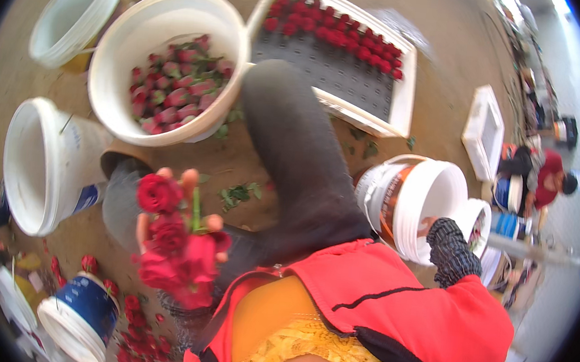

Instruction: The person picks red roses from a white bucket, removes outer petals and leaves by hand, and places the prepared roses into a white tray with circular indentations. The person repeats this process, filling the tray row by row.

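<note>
My left hand [189, 180] is raised on the left, its fingers around several red rose heads [166, 233]. The blooms hide most of the palm. A green stem [196, 209] stands up between the fingers. My right hand [427, 226] is at the mouth of a white bucket [446, 194] on the right, below a dark checked sleeve cover [451, 254]. Its fingers are mostly hidden, so I cannot tell whether they hold anything. Before me a large white bucket [122, 26] contains many red roses [176, 93] with green leaves.
A white foam box [402, 108] has rows of red roses [337, 30] in a dark perforated insert [330, 78]. White buckets [30, 158] stand left. Loose rose heads [139, 333] lie on the floor near a blue-and-white bucket [86, 297]. Another person [549, 172] sits at far right.
</note>
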Demonstrator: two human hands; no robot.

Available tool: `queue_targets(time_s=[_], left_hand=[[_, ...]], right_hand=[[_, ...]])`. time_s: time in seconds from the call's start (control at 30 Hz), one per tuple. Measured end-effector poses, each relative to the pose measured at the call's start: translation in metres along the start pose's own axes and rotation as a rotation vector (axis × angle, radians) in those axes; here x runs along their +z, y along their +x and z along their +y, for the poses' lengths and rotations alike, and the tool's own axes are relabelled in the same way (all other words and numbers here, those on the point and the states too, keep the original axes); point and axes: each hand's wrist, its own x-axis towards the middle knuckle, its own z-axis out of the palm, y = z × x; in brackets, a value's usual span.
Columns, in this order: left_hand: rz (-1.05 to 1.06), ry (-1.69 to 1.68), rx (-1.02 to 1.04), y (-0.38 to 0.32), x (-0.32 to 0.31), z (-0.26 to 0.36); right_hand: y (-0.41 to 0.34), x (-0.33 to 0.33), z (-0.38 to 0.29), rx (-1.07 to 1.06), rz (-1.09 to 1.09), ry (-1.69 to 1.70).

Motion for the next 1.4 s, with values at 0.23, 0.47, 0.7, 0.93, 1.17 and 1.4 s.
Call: queue_targets(time_s=[0.23,0.47,0.7,0.93,1.17,1.4], left_hand=[[0.142,-0.203,0.058,0.002,-0.003,-0.008],[0.196,-0.302,0.114,0.009,-0.006,-0.005],[0.205,-0.356,0.186,0.003,-0.008,0.001],[0.076,-0.294,0.281,-0.010,-0.008,0.009],[-0.294,-0.274,0.335,-0.025,0.006,0.027],[-0.121,-0.259,0.479,-0.077,0.024,0.023]], right_hand=[[-0.016,-0.270,-0.155,-0.628,0.990,0.091],[-0.058,-0.426,-0.462,-1.756,0.881,-0.340],[0.030,-0.397,-0.665,-1.376,0.343,-1.362],[0.020,-0.400,-0.660,-1.275,0.187,-1.222],[-0.149,-0.389,-0.570,-1.650,-0.333,0.443],[-0.243,-0.256,-0.569,-2.184,-0.054,0.518]])
